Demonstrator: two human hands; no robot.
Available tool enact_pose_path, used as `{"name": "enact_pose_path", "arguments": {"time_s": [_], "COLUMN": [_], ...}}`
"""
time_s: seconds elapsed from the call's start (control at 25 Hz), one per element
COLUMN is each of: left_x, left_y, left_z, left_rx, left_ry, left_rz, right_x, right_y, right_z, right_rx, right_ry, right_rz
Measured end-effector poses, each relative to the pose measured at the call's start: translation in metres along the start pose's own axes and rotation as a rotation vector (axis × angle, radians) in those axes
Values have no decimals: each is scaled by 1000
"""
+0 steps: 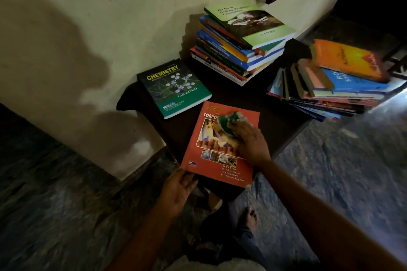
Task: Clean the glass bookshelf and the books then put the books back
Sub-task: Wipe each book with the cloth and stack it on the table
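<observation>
One view only: head-worn wide-angle, facing forward and steeply down. Close range, with the dark surface [282, 121] within arm's reach and the red book [220, 160] near centre frame. Both forearms enter from the bottom edge; left hand [177, 189] and right hand [250, 142] sit mid-frame. Wall [110, 6] upper left, floor [66, 204] along bottom and right. Frame edges blurred.
</observation>
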State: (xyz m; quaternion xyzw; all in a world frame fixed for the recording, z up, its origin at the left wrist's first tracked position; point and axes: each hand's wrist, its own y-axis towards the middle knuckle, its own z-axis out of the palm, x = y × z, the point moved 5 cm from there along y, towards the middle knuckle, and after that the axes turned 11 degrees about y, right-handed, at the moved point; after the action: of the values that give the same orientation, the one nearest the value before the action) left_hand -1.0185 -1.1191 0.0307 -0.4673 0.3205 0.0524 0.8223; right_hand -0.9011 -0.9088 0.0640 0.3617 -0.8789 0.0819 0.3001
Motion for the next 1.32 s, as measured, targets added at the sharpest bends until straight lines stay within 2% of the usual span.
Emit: {"name": "enact_pose_path", "arguments": {"time_s": [0.12, 0.24, 0.32, 0.48, 0.6, 0.68, 0.8, 0.88, 1.0, 1.16, 1.32], "left_x": [1, -7, -14, -39, -73, -98, -127, -124, -89, -25, 7], "left_y": [4, 8, 8, -17, -50, -71, -99, -87, -51, -23, -11], "left_z": [-2, -1, 3, 29, 60, 78, 102, 113, 108, 73, 60], "left_rx": [-6, -35, -49, -13, 24, -22, -156, -96, 74, 313, 304], "left_ry": [46, 132, 241, 343, 374, 585, 881, 1019, 1270, 1535, 1680], "left_rz": [-43, -22, 49, 261, 469, 717, 1294, 1527, 1690, 1737, 1781], "right_x": [25, 38, 44, 48, 59, 70, 76, 73, 62, 38, 37], "right_y": [-65, -111, -122, -114, -92, -79, -70, -70, -84, -118, -114], "right_z": [10, 18, 13, -22, -61, -83, -109, -113, -105, -87, -81], "right_rx": [-103, -71, -26, -3, -165, -245, -342, -381, -390, -363, -280], "right_ry": [32, 148, 248, 507, 676, 764, 798, 773, 819, 754, 701], "right_rz": [-217, -344, -366, -122, -38, -52, -66, -60, 16, 187, 273]}}
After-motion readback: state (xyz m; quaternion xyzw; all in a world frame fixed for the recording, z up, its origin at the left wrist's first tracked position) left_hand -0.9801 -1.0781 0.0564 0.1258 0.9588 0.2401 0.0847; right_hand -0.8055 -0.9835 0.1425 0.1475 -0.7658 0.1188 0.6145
